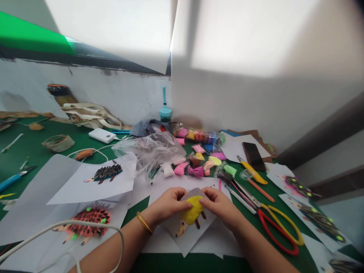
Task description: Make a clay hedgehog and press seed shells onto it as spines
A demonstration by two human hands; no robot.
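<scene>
Between both hands is a small sheet of paper [184,244] bearing a hedgehog figure with a yellow clay body [193,209], a pale face and brown legs. My left hand [173,203] grips the sheet's left upper edge, its thumb lying on the clay. From the other side, my right hand [215,203] pinches the sheet with its thumb on the clay's right edge. The fingers behind the paper are hidden. Several white sheets [159,242] lie under the hands. Beyond them are soft clay lumps in pink, magenta [196,171], yellow and green.
Right of my arm lie red-and-yellow scissors [280,227], a yellow utility knife [254,172] and a phone [253,155]. Finished hedgehog pictures [92,223] rest at left, others at right. A white cable [85,223] loops over the left forearm. A clear plastic bag [153,149] lies behind.
</scene>
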